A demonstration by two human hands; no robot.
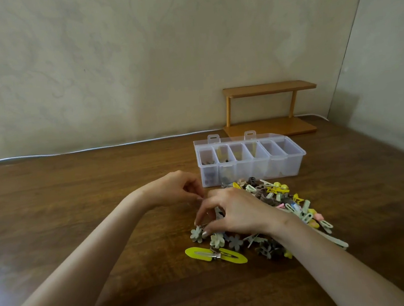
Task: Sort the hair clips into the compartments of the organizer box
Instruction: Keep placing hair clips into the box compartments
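Observation:
A pile of hair clips (282, 202) in yellow, pale green, grey and brown lies on the wooden table in front of a clear organizer box (252, 170) with several compartments. A few dark clips sit in the two leftmost compartments. My right hand (236, 213) lies over the pile's left part, its thumb and fingers pinching a small pale clip near a grey-green flower clip (196, 234). My left hand (177, 186) hovers just left of the box with fingers curled; what it holds is hidden. A large yellow oval clip (201, 254) lies at the pile's near edge.
A small wooden two-tier shelf (269, 109) stands behind the box against the wall. A white cable (84, 149) runs along the table's back edge. The wooden table (76, 189) stretches bare to the left and front.

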